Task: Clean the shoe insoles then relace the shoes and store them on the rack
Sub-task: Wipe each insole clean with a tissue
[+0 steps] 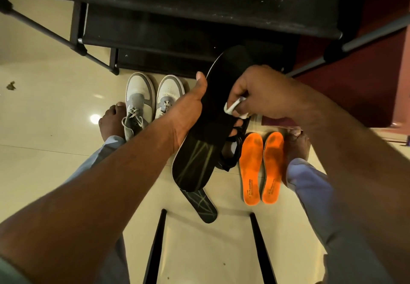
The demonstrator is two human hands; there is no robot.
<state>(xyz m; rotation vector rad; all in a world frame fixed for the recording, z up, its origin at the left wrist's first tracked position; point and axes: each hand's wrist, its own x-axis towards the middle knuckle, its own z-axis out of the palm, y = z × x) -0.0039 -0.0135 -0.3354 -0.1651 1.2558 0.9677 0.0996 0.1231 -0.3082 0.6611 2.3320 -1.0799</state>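
My left hand (pixel 192 108) grips a black insole (pixel 213 115) with yellow-green lines at its heel, holding it tilted above the floor. My right hand (pixel 255 93) pinches a small white wipe (pixel 233 106) against the insole's right edge. A second black insole (pixel 200 205) lies on the floor below it. Two orange insoles (pixel 251 168) lie side by side to the right. A pair of grey and white sneakers (pixel 138 102) stands on the left, laces loose. A black shoe (pixel 233 150) is partly hidden behind the held insole.
A black shoe rack (pixel 177 28) stands just beyond the shoes, its metal poles (pixel 55 31) angling out on both sides. My bare feet (pixel 111 119) rest on the cream tiled floor (pixel 44 139). Two dark chair legs (pixel 155 246) cross the foreground. A red wall (pixel 366 84) is at right.
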